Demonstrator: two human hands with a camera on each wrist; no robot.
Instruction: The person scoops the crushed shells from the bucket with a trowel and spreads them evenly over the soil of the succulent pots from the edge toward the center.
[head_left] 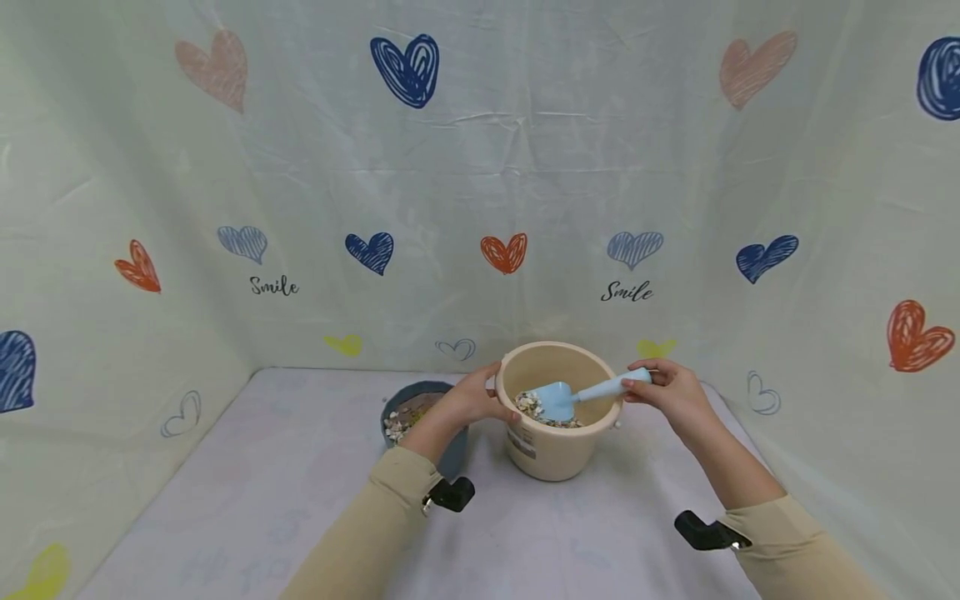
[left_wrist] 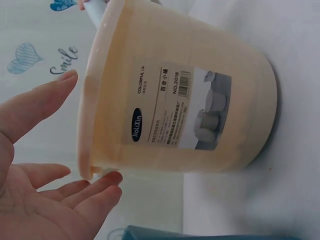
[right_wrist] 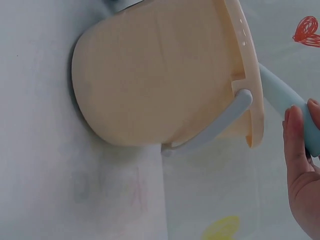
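Observation:
My right hand [head_left: 678,402] pinches the handle of a light blue small shovel [head_left: 557,401] between thumb and fingers. The shovel's blade slants down into a beige bucket [head_left: 558,454], over a layer of pale and brown pebbles [head_left: 529,405]. With its thumb and fingers spread, my left hand [head_left: 476,396] is at the bucket's left rim. In the left wrist view, the fingers of the left hand [left_wrist: 55,200] reach below the rim, and the thumb lies close by it. The bucket stands upright on the white-covered table; its light handle [right_wrist: 212,127] hangs down on the right side.
Left of the bucket, partly behind my left forearm, stands a blue-grey pot [head_left: 455,457] with whitish stones [head_left: 396,427] and a brownish patch inside. A curtain [head_left: 480,183] with printed hearts rises at the back and sides of the table [head_left: 300,500].

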